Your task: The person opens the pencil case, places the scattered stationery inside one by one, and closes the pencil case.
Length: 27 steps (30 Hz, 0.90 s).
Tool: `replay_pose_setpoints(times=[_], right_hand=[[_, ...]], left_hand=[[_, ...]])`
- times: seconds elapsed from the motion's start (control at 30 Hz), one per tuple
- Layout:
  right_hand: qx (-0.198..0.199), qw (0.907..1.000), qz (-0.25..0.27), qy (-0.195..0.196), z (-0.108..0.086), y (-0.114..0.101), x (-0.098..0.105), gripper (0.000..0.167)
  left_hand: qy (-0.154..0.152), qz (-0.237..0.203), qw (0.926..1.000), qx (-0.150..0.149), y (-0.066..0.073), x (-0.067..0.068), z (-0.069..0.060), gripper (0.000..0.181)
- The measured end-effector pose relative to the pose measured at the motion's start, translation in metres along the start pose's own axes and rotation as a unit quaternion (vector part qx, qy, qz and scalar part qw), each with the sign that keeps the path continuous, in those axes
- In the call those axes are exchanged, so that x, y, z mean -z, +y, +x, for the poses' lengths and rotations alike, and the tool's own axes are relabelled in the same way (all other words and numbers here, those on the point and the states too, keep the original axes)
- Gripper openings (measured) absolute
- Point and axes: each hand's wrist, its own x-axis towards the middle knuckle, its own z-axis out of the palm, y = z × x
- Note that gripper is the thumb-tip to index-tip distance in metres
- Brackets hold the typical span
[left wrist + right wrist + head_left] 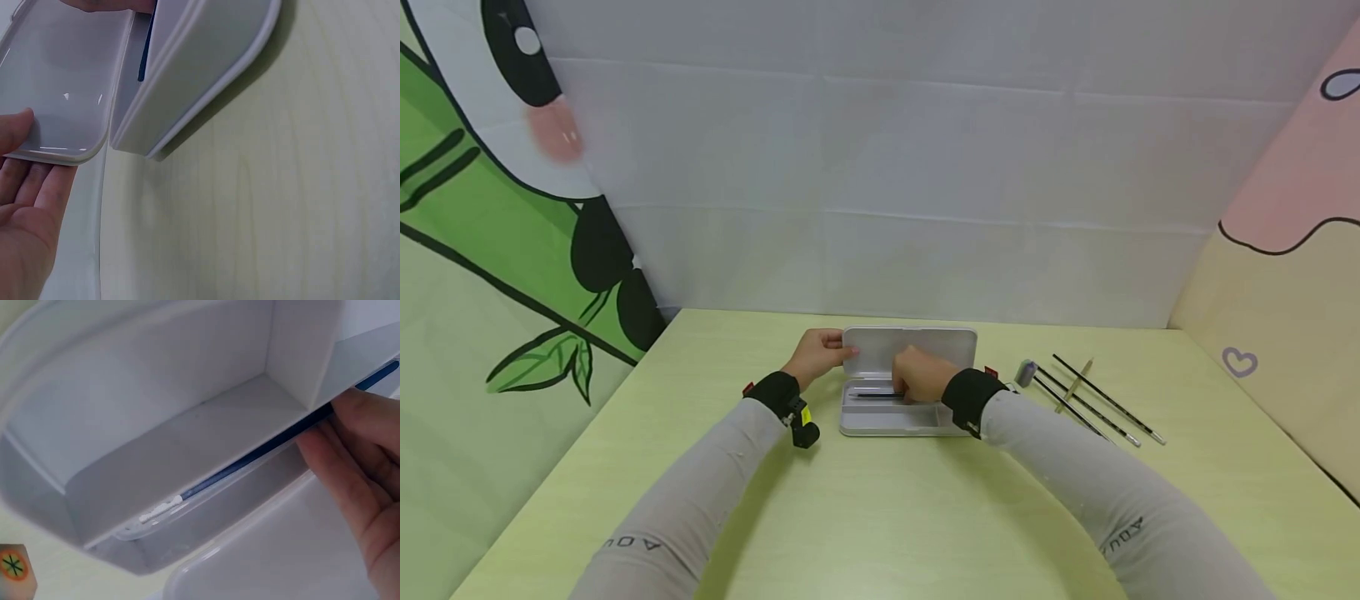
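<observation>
A white pencil case (887,431) stands on the table with its hinged lid (880,354) raised at the back. My left hand (815,357) grips the lid's left end, thumb on the inner face and fingers behind, as the left wrist view shows. Inside the case, my right hand (925,375) pinches a dark blue pencil (262,450) between thumb and fingers. That pencil lies along the narrow compartment beside the lid hinge; its end towards the right is whitish. Dividers (300,356) separate the wider front compartments, partly covered by my right wrist in the head view.
Several dark striped pencils (1118,398) lie on the table right of the case, with a pale pencil (1075,385) crossing them. A small greyish block (1026,372) is beside them. A block with an orange citrus picture (14,569) shows in the right wrist view. White cloth (880,167) hangs behind the table.
</observation>
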Motion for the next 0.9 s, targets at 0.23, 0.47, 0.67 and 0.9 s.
replay_pose_setpoints(times=[0.23,0.47,0.67,0.9], right_hand=[[0.014,0.9998,-0.012,0.005,0.000,0.004,0.003,0.012],[0.014,0.9998,-0.012,0.000,0.001,0.009,0.005,0.012],[0.023,0.9995,-0.020,-0.007,-0.001,0.013,0.007,0.013],[0.031,0.9994,0.014,-0.012,-0.014,0.026,0.026,0.018]], left_hand=[[0.003,-0.008,1.0000,0.000,0.002,-0.002,0.003,0.041],[0.007,-0.010,0.9999,-0.009,0.005,-0.003,0.005,0.041],[0.013,-0.006,0.9999,-0.006,0.007,-0.004,0.005,0.041],[0.014,-0.009,0.9999,-0.005,0.008,-0.005,0.005,0.041]])
